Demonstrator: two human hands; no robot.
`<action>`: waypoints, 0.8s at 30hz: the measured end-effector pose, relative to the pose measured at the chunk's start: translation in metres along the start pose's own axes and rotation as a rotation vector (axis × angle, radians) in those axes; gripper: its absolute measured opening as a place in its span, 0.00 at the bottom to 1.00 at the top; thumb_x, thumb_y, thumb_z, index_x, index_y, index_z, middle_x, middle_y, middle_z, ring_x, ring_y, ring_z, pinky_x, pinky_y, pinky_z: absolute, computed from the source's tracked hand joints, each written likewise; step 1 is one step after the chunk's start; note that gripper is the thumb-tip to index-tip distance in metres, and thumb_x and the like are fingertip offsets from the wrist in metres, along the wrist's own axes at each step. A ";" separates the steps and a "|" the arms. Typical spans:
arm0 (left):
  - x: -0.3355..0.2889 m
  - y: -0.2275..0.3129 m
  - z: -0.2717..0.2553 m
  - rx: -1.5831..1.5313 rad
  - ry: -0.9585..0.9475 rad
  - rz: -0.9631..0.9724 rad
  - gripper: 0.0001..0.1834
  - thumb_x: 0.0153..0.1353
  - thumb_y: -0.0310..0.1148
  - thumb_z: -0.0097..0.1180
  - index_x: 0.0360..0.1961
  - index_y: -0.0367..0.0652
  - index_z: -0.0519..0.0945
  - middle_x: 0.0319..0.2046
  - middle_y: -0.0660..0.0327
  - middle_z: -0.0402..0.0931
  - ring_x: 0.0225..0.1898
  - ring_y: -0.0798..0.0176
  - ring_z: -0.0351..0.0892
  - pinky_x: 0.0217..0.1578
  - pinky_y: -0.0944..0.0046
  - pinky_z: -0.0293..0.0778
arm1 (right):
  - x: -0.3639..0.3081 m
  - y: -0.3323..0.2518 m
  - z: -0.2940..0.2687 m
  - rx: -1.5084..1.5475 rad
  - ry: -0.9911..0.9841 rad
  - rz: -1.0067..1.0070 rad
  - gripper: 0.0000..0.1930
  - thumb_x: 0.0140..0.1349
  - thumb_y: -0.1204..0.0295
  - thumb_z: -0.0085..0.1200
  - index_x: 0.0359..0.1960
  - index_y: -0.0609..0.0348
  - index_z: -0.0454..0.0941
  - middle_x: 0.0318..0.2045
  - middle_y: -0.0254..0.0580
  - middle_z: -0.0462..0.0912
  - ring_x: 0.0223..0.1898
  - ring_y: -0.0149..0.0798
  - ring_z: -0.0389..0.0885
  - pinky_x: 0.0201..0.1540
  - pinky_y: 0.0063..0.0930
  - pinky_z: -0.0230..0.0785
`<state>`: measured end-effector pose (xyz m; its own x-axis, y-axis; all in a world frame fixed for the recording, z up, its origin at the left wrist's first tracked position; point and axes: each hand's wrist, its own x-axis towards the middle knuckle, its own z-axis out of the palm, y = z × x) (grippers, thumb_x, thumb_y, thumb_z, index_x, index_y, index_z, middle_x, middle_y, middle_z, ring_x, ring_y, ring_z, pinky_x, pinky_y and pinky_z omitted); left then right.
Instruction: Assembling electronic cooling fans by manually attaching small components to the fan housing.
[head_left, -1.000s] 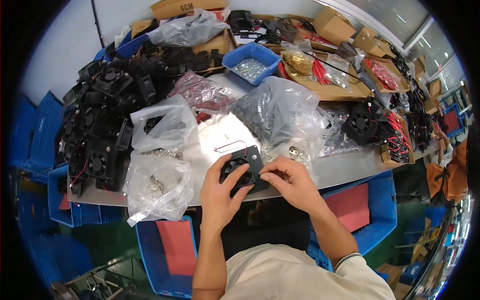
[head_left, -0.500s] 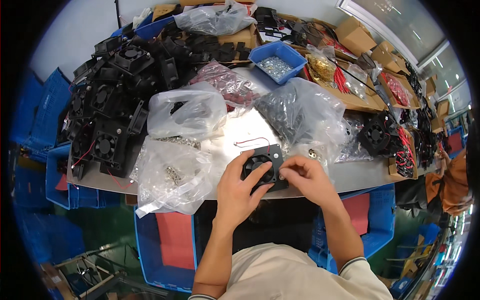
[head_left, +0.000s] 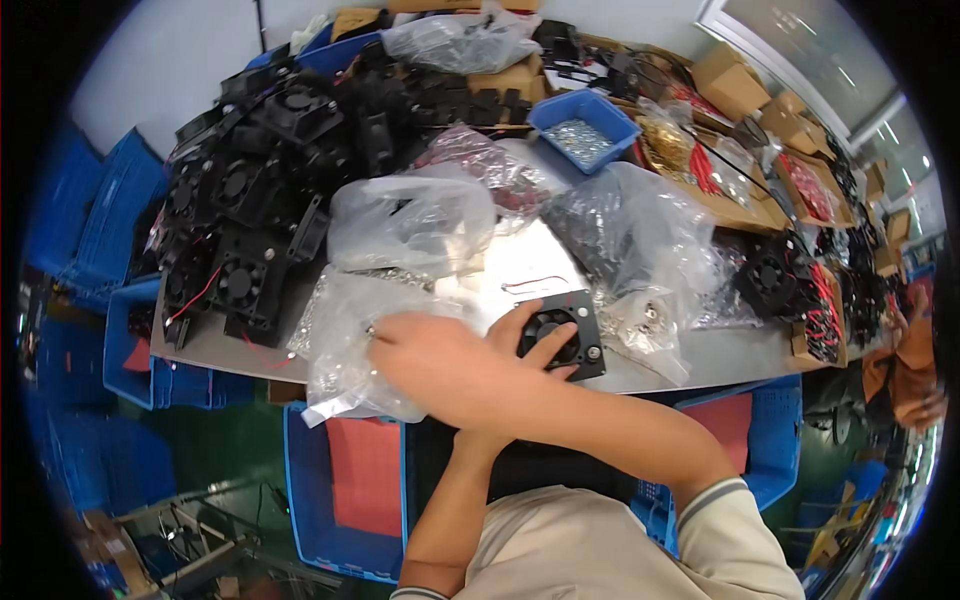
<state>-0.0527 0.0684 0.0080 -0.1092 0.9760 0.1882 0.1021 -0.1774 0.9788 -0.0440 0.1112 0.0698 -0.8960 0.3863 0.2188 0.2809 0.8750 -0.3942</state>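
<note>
A black square cooling fan [head_left: 590, 336] with a thin red wire lies on the bright metal tabletop, bright screw-like fasteners showing at its right corners. My left hand [head_left: 518, 340] grips it from the left, fingers spread over its frame and hub. My right arm crosses over the left wrist. Blurred by motion, my right hand [head_left: 425, 362] is over an opened clear plastic bag [head_left: 345, 300]; its fingers are curled together, and what they pinch is too small to make out. To the fan's right, another clear bag [head_left: 650, 325] holds small shiny metal parts.
Black fans [head_left: 240, 285] are heaped at the left. A blue bin of small silvery parts [head_left: 585, 132] stands at the back. Plastic bags [head_left: 640, 225] and cardboard boxes [head_left: 735, 75] crowd the far and right sides. Blue crates [head_left: 345, 560] sit below the front edge.
My right hand has left the fan's right side and crossed leftward to the clear bag. A fastener now shows at the fan's lower right corner. My left hand stays on the fan.
</note>
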 end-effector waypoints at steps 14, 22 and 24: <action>-0.001 -0.012 0.002 0.564 0.027 0.274 0.26 0.48 0.35 0.70 0.52 0.55 0.81 0.58 0.53 0.67 0.56 0.46 0.70 0.53 0.52 0.71 | 0.029 0.003 0.037 -0.080 -0.177 0.111 0.05 0.46 0.76 0.58 0.26 0.62 0.83 0.28 0.50 0.84 0.32 0.48 0.85 0.32 0.38 0.77; -0.008 -0.020 0.006 0.035 0.011 0.213 0.26 0.48 0.31 0.69 0.52 0.48 0.81 0.59 0.53 0.67 0.53 0.48 0.72 0.47 0.54 0.73 | -0.064 0.018 -0.043 0.645 0.293 0.283 0.08 0.58 0.77 0.56 0.40 0.63 0.79 0.33 0.46 0.80 0.33 0.38 0.81 0.39 0.28 0.73; -0.008 -0.014 -0.006 0.613 -0.068 0.229 0.26 0.47 0.30 0.68 0.51 0.49 0.81 0.57 0.52 0.69 0.52 0.48 0.74 0.47 0.54 0.74 | -0.098 0.035 -0.058 0.693 0.392 0.402 0.10 0.61 0.79 0.55 0.45 0.63 0.79 0.35 0.43 0.80 0.34 0.33 0.80 0.40 0.26 0.73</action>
<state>-0.0593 0.0626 -0.0072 0.0426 0.9313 0.3618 0.6622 -0.2975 0.6878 0.0739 0.1203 0.0865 -0.5572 0.8090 0.1876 0.1640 0.3286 -0.9301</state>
